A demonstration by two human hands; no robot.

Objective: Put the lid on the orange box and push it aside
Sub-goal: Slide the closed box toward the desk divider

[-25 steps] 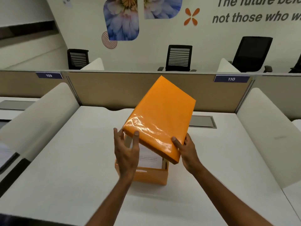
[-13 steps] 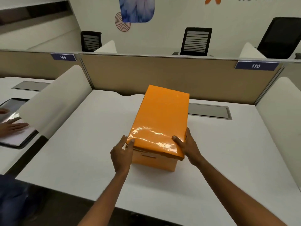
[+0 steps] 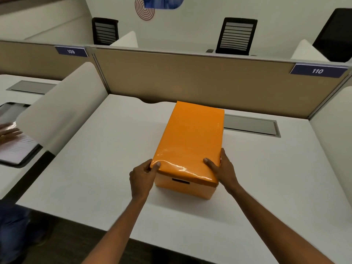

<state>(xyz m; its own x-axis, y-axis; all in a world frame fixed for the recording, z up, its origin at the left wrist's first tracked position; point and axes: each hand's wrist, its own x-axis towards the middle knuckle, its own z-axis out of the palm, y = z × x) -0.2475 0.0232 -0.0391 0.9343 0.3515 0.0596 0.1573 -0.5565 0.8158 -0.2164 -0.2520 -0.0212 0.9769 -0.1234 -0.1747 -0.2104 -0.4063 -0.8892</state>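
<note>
Head view: orange box (image 3: 185,187) standing on the white bench (image 3: 91,168), a little right of centre, long axis running from near to far. Glossy orange lid (image 3: 192,141) lying flat over the box top, near edge overhanging the front wall, dark slot handle (image 3: 181,181) just beneath that edge. Left hand (image 3: 142,178) at the near left corner of the lid, thumb on the top surface, fingers curled against the side; grip narrow, closed on the lid corner. Right hand (image 3: 222,170) at the near right corner, thumb laid across the lid top, fingers running along the right side; grip likewise closed on the lid. Both forearms bare, reaching in from the near edge.

Grey cable hatch (image 3: 251,125) set in the bench surface just right of the far end of the box, partly hidden behind it. Tan partition (image 3: 190,77) along the far edge, with blue labels reading 109 (image 3: 71,51) at far left and 110 (image 3: 317,71) at far right. White curved divider (image 3: 62,109) on the left, another white divider (image 3: 331,149) on the right. Beyond the left divider, a neighbouring desk with a clipboard of papers (image 3: 17,149) and another person's hand (image 3: 8,130) resting on it, blurred. Black office chairs (image 3: 236,36) behind the partition against a pale wall.
</note>
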